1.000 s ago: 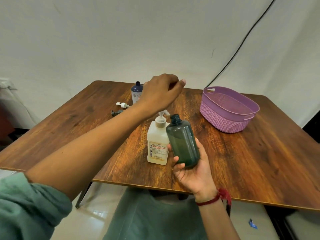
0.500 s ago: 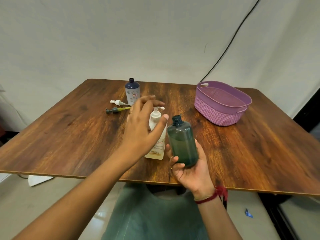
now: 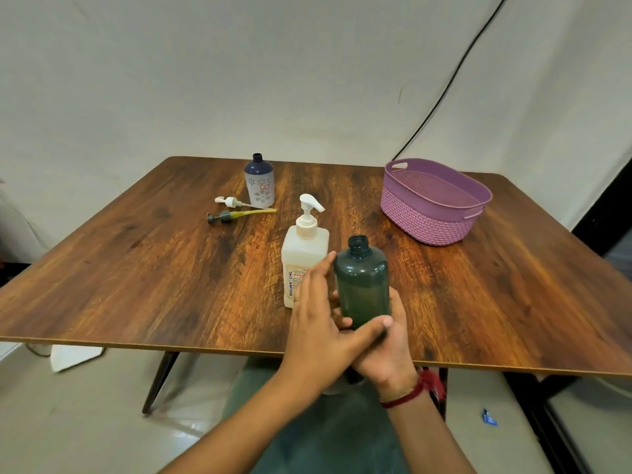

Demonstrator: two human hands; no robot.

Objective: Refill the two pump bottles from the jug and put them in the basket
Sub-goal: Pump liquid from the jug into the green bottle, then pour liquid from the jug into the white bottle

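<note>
Holding the green bottle (image 3: 362,285) upright over the near edge of the table (image 3: 136,268), I have the right hand (image 3: 390,350) curled round its lower half from behind, with the neck uncapped and open on top. The left hand (image 3: 321,323) lies flat along the bottle's left side, fingers straight, its thumb stretched across the lower front; it seems to touch the bottle, though I cannot be sure how firmly. A red thread (image 3: 410,395) circles the right wrist.

Just behind the left fingers stands the white pump bottle (image 3: 304,254), its pump screwed on. Farther back on the left a small bottle (image 3: 259,183) with a dark top stands uncapped, and beside it lie a white pump head (image 3: 229,201) and a dark pump head (image 3: 219,217) with a yellowish tube. The purple basket (image 3: 437,206) sits at the far right, well apart from the bottles.
</note>
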